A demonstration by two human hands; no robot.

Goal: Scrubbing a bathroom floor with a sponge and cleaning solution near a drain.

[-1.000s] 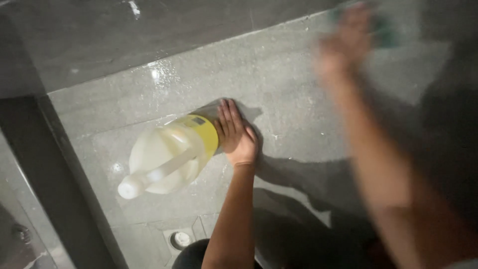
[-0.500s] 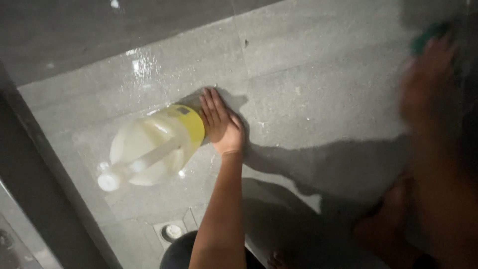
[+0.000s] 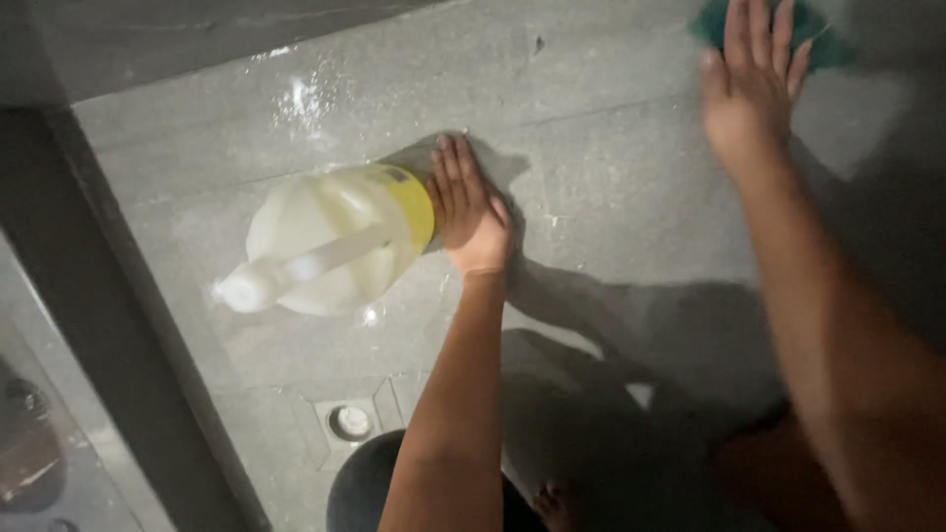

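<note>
My left hand [image 3: 469, 209] lies flat on the wet grey tiled floor [image 3: 611, 177], fingers together, right beside a pale translucent jug [image 3: 330, 241] with a yellow band and a white cap. It holds nothing. My right hand [image 3: 751, 74] is stretched out to the upper right, pressed palm-down on a green scrubbing pad [image 3: 818, 34] that shows under and past the fingers. My bare foot [image 3: 557, 502] shows at the bottom edge.
A square floor drain [image 3: 351, 422] sits in the tiles below the jug. A dark raised strip [image 3: 118, 325] runs along the left, with a paler surface beyond it. A wall base [image 3: 197, 39] borders the tiles at the top.
My right hand with the green pad has come back into clearer view at the upper right. The left hand and jug stay where they were; the view has shifted slightly.
</note>
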